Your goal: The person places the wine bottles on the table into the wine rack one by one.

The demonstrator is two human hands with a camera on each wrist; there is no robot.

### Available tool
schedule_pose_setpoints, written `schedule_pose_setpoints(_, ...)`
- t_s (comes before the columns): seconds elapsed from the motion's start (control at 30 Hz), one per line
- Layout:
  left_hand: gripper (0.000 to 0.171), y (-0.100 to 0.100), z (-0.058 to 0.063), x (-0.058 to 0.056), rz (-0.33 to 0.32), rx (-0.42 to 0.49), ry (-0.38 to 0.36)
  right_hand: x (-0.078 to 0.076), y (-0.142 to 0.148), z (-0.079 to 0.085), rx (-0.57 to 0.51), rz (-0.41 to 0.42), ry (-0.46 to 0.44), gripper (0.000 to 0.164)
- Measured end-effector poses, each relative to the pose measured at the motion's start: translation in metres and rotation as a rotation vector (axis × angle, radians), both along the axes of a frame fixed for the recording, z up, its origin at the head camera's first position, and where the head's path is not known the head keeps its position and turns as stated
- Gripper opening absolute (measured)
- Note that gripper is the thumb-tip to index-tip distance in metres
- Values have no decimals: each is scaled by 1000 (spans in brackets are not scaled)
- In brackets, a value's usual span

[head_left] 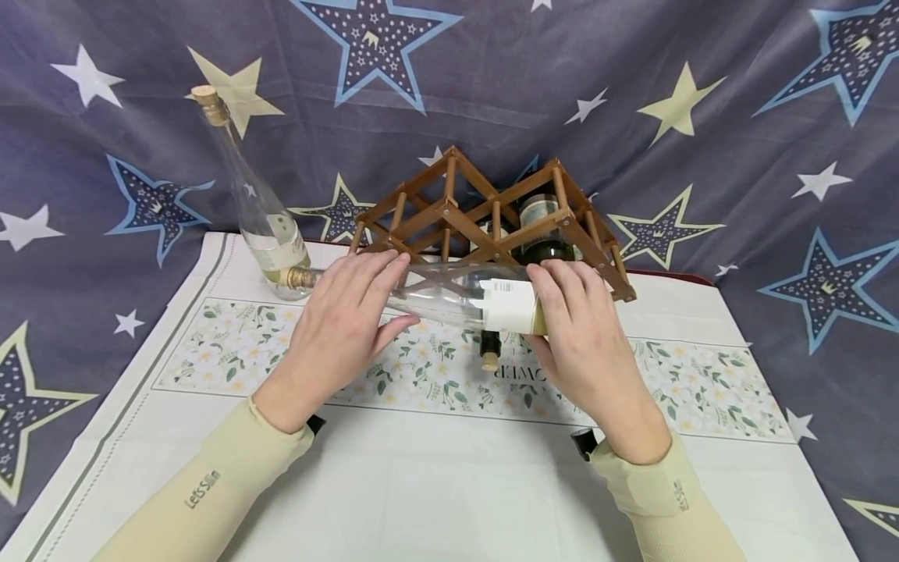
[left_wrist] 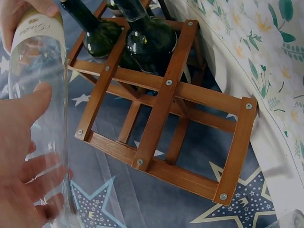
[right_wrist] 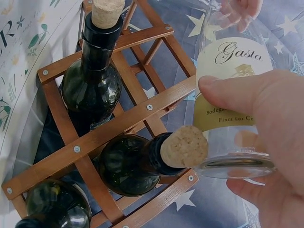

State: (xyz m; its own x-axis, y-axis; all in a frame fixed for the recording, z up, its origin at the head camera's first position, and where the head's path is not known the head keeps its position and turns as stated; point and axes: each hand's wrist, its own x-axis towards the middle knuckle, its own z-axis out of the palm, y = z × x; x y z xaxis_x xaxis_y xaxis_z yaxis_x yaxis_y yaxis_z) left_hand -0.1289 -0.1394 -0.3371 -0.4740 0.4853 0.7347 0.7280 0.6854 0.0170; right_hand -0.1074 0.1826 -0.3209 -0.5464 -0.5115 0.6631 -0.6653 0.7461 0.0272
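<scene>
A clear glass wine bottle (head_left: 445,303) with a cork and a white-and-gold label lies sideways in the air, in front of the wooden wine rack (head_left: 447,208). My left hand (head_left: 344,324) holds it by the neck end; in the left wrist view its thumb and fingers (left_wrist: 45,166) lie on opposite sides of the glass. Near the base, my right hand (head_left: 593,351) grips it, thumb across the label (right_wrist: 237,71). Dark green corked bottles (right_wrist: 92,90) sit in the rack's slots, and one corked neck (head_left: 490,347) sticks out below the held bottle.
Another clear corked bottle (head_left: 270,226) stands upright at the back left of the table. A white cloth (head_left: 435,484) with a floral band (head_left: 232,343) covers the table. Behind the rack hangs a dark star-patterned curtain (head_left: 492,101).
</scene>
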Motion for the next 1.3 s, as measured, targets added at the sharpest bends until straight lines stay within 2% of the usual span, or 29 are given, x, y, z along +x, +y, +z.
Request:
schedule_pose_setpoints(0.27,62,-5,-2,2,42,-67,-40,-1,-2,0,12,12,-12,97)
schedule_pose_setpoints(0.47,60,-8,-4,2,40,-83,-49,-2,-4,-1,36,-2,-43,94)
schedule_pose_setpoints(0.8,62,-14,-11,3,16,-41,-51,-3,-7,-4,33,-4,-16,98)
schedule_pose_setpoints(1.3,66,-22,-21,8,50,-17,-140,-2,-3,-2,2,17,-13,101)
